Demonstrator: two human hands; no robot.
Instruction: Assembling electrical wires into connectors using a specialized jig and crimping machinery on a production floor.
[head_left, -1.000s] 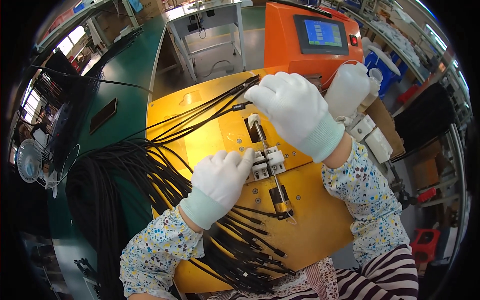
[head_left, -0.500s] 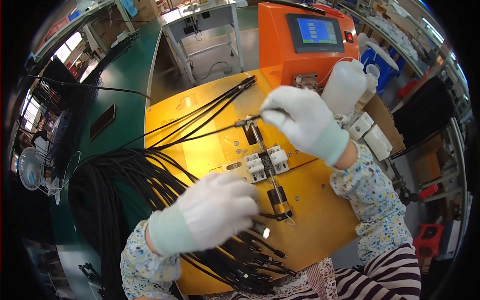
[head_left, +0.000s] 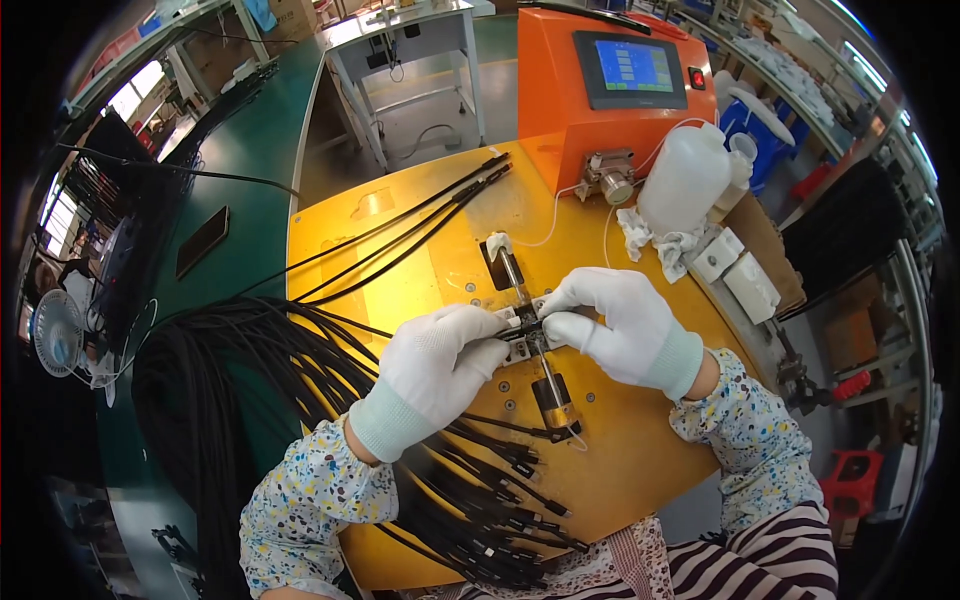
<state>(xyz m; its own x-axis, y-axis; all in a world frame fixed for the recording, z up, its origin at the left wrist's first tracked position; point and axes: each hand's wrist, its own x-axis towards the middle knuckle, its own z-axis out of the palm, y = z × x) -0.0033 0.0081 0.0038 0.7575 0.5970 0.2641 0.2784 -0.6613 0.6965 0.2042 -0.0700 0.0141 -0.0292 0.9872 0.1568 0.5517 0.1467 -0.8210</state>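
Both my hands wear white gloves and meet over a small fixture at the middle of the yellow plate (head_left: 470, 250). My left hand (head_left: 440, 365) pinches a black cable (head_left: 512, 331) at the fixture's left side. From the right, the fingertips of my right hand (head_left: 625, 330) are pressed together on the same cable's end, whose tip they hide. White clamp blocks (head_left: 518, 352) show partly beneath the fingers. Two metal rods point at the fixture, an upper rod (head_left: 513, 270) and a lower rod (head_left: 547, 385). Near my left forearm lie many black cables (head_left: 210, 350) with connector ends.
Several finished-looking cable ends (head_left: 485, 180) lie on the plate's far part. Behind stands an orange machine (head_left: 560, 90) with a screen (head_left: 630, 70). A white plastic bottle (head_left: 685, 175) and crumpled tissue (head_left: 675, 255) are at the right. A phone (head_left: 203, 242) rests on the green table (head_left: 250, 180).
My right hand has come down and nearer from beyond the fixture, bringing the cable end to it. My left hand has moved up and right to the fixture and now pinches the cable.
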